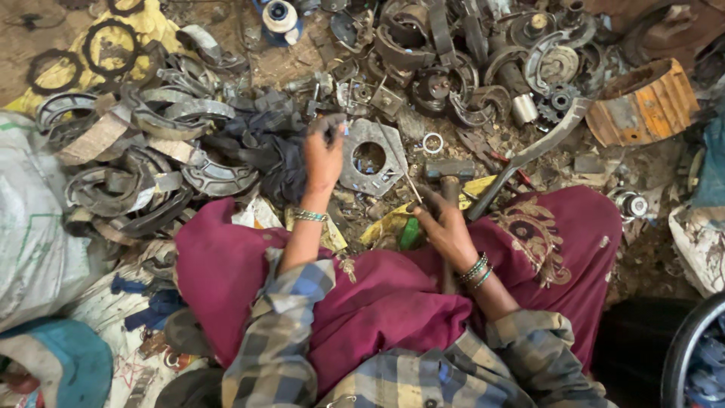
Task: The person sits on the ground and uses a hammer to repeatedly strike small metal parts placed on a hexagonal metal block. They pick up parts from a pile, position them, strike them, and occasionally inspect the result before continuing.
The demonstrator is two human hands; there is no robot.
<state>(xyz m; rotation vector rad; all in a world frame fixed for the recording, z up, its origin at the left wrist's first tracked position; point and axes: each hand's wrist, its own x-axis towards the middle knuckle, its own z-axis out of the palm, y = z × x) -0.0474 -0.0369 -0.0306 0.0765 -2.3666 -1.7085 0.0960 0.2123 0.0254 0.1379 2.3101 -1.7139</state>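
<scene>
I sit on the ground in a maroon garment [377,302] amid scrap metal. My left hand [323,155] reaches forward with its fingers pinched on a small metal piece beside a flat round metal plate [370,157] with a centre hole. My right hand [442,223] rests lower, fingers closed on a thin metal rod [400,162] that slants up over the plate. A hammer [450,172] lies just beyond the right hand, its handle running under that hand toward my lap.
Curved brake shoes [151,174] pile at the left. Drums, gears and rings [483,68] heap at the top. A long bent metal lever [529,155], a rusty orange drum [642,102], a white sack [34,227] and a wheel rim [691,347] surround me.
</scene>
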